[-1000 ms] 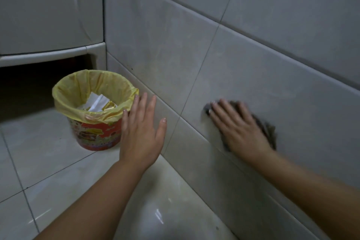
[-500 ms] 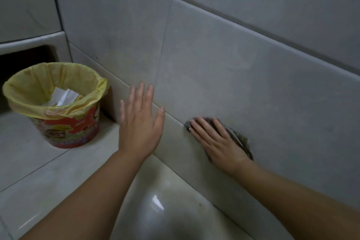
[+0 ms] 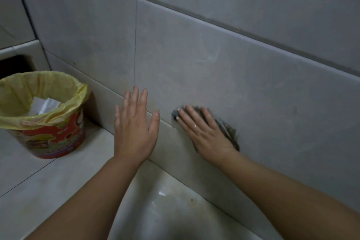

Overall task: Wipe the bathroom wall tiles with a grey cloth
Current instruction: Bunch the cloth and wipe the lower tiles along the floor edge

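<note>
the cloth (image 3: pixel 231 132) is pressed flat to the wall (image 3: pixel 233 60) near its bottom edge under the right hand (image 3: pixel 206 132), fingers straight, so pressure is spread. the left hand (image 3: pixel 134 128) is held spread and empty, likely for balance.

My right hand (image 3: pixel 206 134) lies flat on the cloth (image 3: pixel 230 132), pressing it to the wall (image 3: pixel 214 54) low down, across a tile joint. The cloth shows past the hand at its left and right. My left hand (image 3: pixel 134 128) is just left of it, fingers straight, before the wall; contact cannot be confirmed. The bin (image 3: pixel 54 138) stands on the floor (image 3: pixel 58 181) at far left, near the wall's foot, apart from both hands. A liner (image 3: pixel 19 87) sits in the bin, folded over its rim; paper (image 3: pixel 46 105) lies inside. A recess (image 3: pixel 13 64) opens behind the bin.
</note>
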The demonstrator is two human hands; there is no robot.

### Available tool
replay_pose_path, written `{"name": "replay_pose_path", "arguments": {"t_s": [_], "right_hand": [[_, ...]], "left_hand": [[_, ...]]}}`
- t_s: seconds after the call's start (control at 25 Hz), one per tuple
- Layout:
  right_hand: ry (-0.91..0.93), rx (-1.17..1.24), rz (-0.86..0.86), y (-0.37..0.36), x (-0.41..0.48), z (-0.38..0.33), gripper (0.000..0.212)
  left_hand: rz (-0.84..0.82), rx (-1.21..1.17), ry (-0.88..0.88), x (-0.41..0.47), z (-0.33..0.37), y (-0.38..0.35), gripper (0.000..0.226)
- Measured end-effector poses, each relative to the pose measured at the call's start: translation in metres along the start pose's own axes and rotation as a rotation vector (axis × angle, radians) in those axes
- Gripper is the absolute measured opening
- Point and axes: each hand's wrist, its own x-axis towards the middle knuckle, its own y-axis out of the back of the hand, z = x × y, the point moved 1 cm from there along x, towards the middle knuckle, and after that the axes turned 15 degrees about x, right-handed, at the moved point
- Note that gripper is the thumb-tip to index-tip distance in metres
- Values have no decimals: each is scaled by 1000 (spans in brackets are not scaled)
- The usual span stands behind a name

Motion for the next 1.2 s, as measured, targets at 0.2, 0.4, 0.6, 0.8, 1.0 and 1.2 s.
{"name": "replay_pose_path", "arguments": {"t_s": [0.2, 0.4, 0.6, 0.8, 1.0, 1.2], "right_hand": [[38, 1, -143, 7, -98, 9, 66], [-165, -27, 47, 62, -121, 69, 57], [-233, -32, 150, 43, -85, 52, 59], [-59, -34, -60, 12, -160, 27, 66], [-171, -74, -43, 45, -244, 63, 67], [-339, -42, 209, 64, -186, 84, 54]], "left_hand": [[-19, 3, -45, -7, 14, -4, 66], [-25, -33, -132, -18, 41, -7, 67], [-15, -39, -186, -24, 68, -12, 69], [-7, -2, -182, -24, 71, -17, 67], [8, 8, -239, -31, 73, -9, 66], [11, 9, -257, -39, 80, -5, 66]]}}
